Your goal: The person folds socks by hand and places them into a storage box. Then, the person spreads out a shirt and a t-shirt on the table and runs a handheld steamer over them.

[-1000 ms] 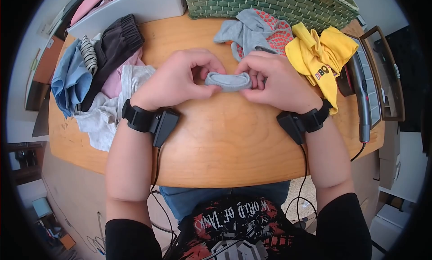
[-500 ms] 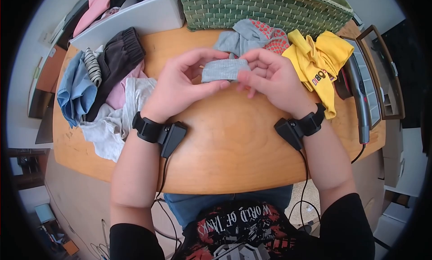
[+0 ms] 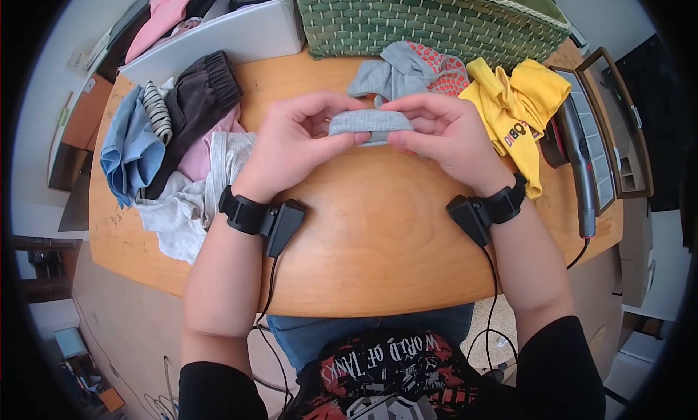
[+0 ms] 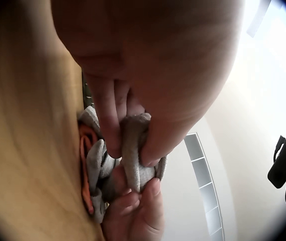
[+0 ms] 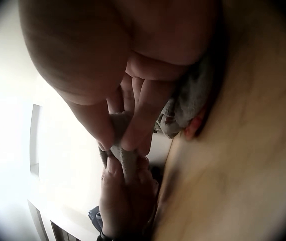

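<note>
A small grey ribbed sock (image 3: 369,121), folded into a compact roll, is held over the middle of the table between my two hands. On its left end, my left hand (image 3: 291,140) pinches it with the thumb in front and the fingers behind. My right hand (image 3: 452,138) grips the opposite end in the same way. In the left wrist view the sock (image 4: 133,150) shows a folded edge between thumb and fingers. The right wrist view has the cloth (image 5: 125,160) partly hidden by both hands. Just beyond them lies grey fabric with red dots (image 3: 440,67).
Yellow clothing (image 3: 520,104) lies on the right, beside a corded hair tool (image 3: 582,158) and a compartmented case (image 3: 600,144). To the left is a clothing pile with blue (image 3: 131,147), dark (image 3: 200,93) and pale grey (image 3: 174,216) pieces. A green woven basket (image 3: 429,24) and white bin (image 3: 225,42) stand behind.
The grey sock has turned from showing its rolled opening to showing its ribbed outer side. My right hand's thumb has shifted to the sock's right end, and the head view has tilted slightly upward.
</note>
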